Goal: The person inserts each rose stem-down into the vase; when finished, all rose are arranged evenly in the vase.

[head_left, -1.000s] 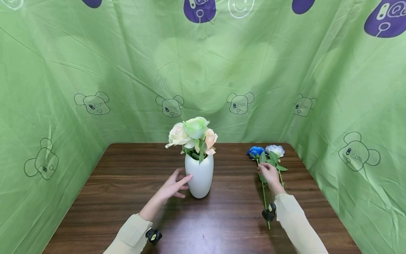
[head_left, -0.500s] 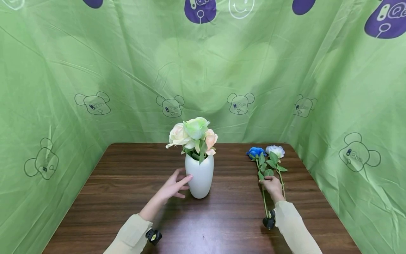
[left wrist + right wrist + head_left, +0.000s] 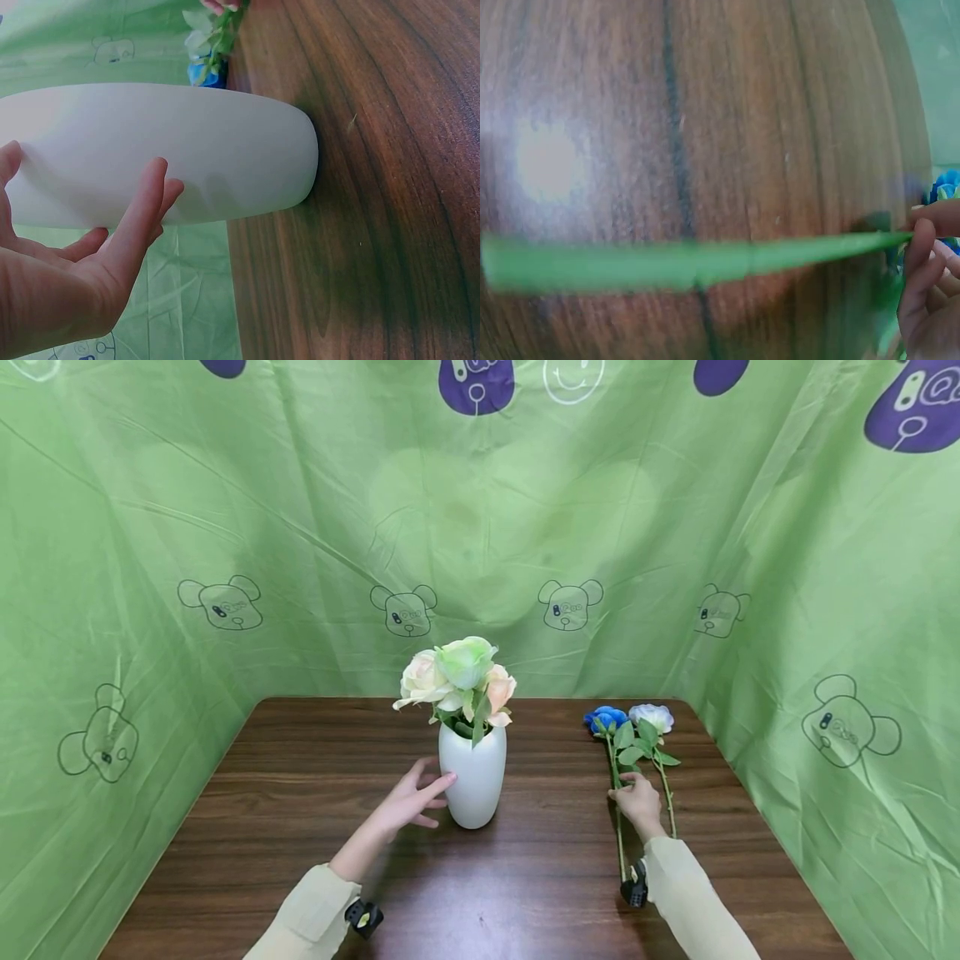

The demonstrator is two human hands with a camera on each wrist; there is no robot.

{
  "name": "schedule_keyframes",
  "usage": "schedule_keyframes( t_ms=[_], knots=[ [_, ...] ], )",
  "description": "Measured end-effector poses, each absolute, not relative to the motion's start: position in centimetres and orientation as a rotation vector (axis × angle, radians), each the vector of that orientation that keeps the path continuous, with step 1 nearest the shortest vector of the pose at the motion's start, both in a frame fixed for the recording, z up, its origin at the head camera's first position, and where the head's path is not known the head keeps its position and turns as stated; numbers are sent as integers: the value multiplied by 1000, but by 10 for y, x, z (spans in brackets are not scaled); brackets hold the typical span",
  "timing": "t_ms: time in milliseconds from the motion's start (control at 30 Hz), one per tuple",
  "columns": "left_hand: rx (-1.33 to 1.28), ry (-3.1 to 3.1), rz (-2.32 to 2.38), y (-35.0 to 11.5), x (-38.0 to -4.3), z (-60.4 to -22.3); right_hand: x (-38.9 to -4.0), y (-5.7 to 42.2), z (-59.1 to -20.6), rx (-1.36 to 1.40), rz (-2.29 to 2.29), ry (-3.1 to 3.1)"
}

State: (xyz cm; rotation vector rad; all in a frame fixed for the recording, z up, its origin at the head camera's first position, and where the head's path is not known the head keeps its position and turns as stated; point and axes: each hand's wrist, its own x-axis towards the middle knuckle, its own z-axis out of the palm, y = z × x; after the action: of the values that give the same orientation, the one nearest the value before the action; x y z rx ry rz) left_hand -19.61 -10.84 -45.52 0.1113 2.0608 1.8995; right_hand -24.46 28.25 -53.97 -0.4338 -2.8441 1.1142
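Observation:
A white vase [image 3: 474, 781] stands upright mid-table, holding a cream rose [image 3: 422, 678], a pale green rose [image 3: 466, 662] and a peach rose [image 3: 498, 692]. My left hand [image 3: 408, 797] rests its spread fingers against the vase's left side; the left wrist view shows those fingers [image 3: 144, 206] on the white wall. Over to the right, my right hand [image 3: 640, 802] pinches the green stem [image 3: 705, 262] of a blue rose [image 3: 604, 720] between thumb and fingertips. Beside it lies a pale lavender-white rose [image 3: 652, 718], its stem partly hidden by my hand.
The dark wooden table [image 3: 300, 760] reaches back to a green curtain [image 3: 300, 527] with bear-face prints, which also hangs at both sides. Light glares off the tabletop near the stem in the right wrist view.
My right hand has slid down the blue rose's stem toward me, and the stem's lower end has swung a little left. My left hand and the vase keep their places.

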Motion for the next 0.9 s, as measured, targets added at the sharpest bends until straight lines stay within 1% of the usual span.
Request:
schedule_keyframes(
  t_ms=[367, 567, 700, 900],
  knots=[
    [112, 2054, 1908, -108, -196, -454, -248, 273, -524, -147, 1384, -2594],
    [116, 2054, 1910, -108, -196, -454, -249, 262, -511, 90, 1588, -2356],
    [118, 2054, 1911, -108, -196, -454, -247, 252, -493, 165, 1630, -2300],
    [126, 2045, 1920, -107, -192, -446, -239, 234, -455, 235, 1760, -2242]
  ],
)
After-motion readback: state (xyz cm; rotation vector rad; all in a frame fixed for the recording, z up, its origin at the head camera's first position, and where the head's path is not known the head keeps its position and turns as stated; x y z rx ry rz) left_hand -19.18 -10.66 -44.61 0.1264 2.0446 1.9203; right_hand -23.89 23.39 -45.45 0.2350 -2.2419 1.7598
